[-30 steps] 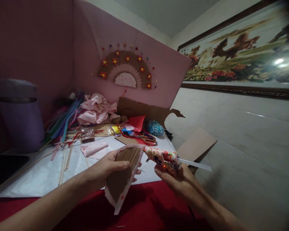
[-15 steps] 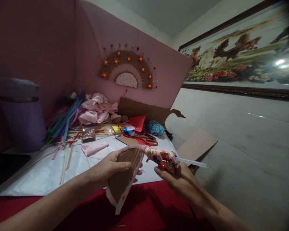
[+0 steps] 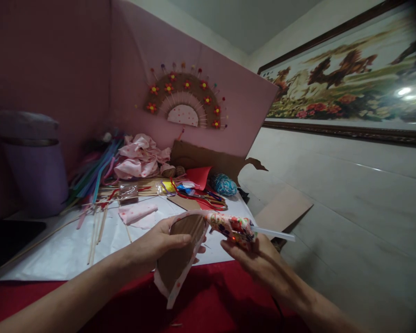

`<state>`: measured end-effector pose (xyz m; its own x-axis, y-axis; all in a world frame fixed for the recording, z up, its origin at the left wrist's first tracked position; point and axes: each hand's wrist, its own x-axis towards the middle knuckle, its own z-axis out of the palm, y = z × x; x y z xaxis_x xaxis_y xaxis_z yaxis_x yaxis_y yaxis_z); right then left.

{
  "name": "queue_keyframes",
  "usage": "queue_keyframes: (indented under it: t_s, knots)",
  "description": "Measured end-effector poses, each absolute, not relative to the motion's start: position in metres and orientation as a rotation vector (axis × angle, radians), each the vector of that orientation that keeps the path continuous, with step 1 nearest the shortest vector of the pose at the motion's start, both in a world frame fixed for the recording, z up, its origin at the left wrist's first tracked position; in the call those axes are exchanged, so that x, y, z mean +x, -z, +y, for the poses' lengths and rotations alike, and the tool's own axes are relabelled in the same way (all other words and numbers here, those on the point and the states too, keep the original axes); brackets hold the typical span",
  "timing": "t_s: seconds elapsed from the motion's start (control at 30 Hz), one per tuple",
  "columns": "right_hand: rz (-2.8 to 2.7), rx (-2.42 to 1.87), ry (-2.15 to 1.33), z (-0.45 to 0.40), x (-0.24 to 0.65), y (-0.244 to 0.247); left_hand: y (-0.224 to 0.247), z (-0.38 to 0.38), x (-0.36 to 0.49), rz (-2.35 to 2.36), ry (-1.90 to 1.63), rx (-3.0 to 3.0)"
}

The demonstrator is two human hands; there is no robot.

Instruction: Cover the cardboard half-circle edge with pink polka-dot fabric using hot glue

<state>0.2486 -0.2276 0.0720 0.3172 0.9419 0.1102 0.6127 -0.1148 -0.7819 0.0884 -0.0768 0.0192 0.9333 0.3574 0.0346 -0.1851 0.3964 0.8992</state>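
A curved cardboard piece [image 3: 180, 249] with pink spotted fabric folded over its edges is in my left hand [image 3: 162, 243], the thumb on its brown face and the fingers behind it. My right hand [image 3: 253, 256] is wrapped round a glue gun [image 3: 232, 226] covered in flowered wrap. A clear glue stick [image 3: 273, 232] juts from the gun's rear, and a small red light glows on its side. The gun's front end meets the fabric edge at the top right of the cardboard; the exact contact is too small to tell.
On the white sheet [image 3: 58, 247] lie wooden sticks [image 3: 100, 231], a pink fabric scrap [image 3: 137, 214], scissors [image 3: 215, 206] and blue yarn [image 3: 224, 184]. A purple cup [image 3: 36, 175] stands left. Behind, a pink board [image 3: 235, 106] bears a flowered cardboard arch [image 3: 196, 82].
The view has shifted very slightly. The glue gun and its glue stick sit a little further left; both hands keep their hold.
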Motion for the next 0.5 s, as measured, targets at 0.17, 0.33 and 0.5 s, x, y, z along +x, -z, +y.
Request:
queue_keyframes:
  t_s: [0.17,0.33,0.5]
  knots:
    - [-1.389,-1.824,-0.541,-0.2264,0.2482,-0.0715,-0.0184,-0.0772,0.0880,0.164,-0.348,1.144]
    - [-1.399,-1.849,-0.533,-0.2247,0.2444,-0.0729,-0.0188,-0.0765,0.0880,0.168,-0.352,1.154]
    - [-1.410,-1.877,-0.484,-0.2237,0.2420,-0.0730,-0.0193,-0.0769,0.0890,0.166,-0.355,1.147]
